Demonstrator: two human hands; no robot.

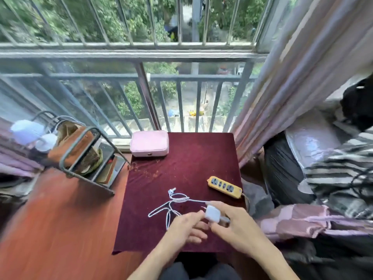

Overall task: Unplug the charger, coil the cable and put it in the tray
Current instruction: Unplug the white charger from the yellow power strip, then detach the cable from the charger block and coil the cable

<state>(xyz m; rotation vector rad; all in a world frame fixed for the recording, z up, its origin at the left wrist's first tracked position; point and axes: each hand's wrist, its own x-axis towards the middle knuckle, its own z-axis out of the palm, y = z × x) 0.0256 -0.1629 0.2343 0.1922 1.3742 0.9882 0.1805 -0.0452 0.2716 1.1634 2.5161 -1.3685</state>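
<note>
A white charger block (213, 213) is out of the yellow power strip (225, 186) and sits between the fingers of my right hand (234, 229), just above the dark red cloth. Its white cable (171, 203) trails left across the cloth in loose loops, with the plug end lying near the middle. My left hand (186, 227) is beside the charger with fingers curled at the cable's near end; whether it pinches the cable is blurred. A pink rectangular case (149, 143) lies at the far left corner of the cloth.
The small table under the red cloth (181, 168) stands against a barred window (141, 81). A metal rack with bags (80, 150) stands on the wooden desk to the left. A curtain (282, 87) and piled bedding (323, 168) crowd the right side.
</note>
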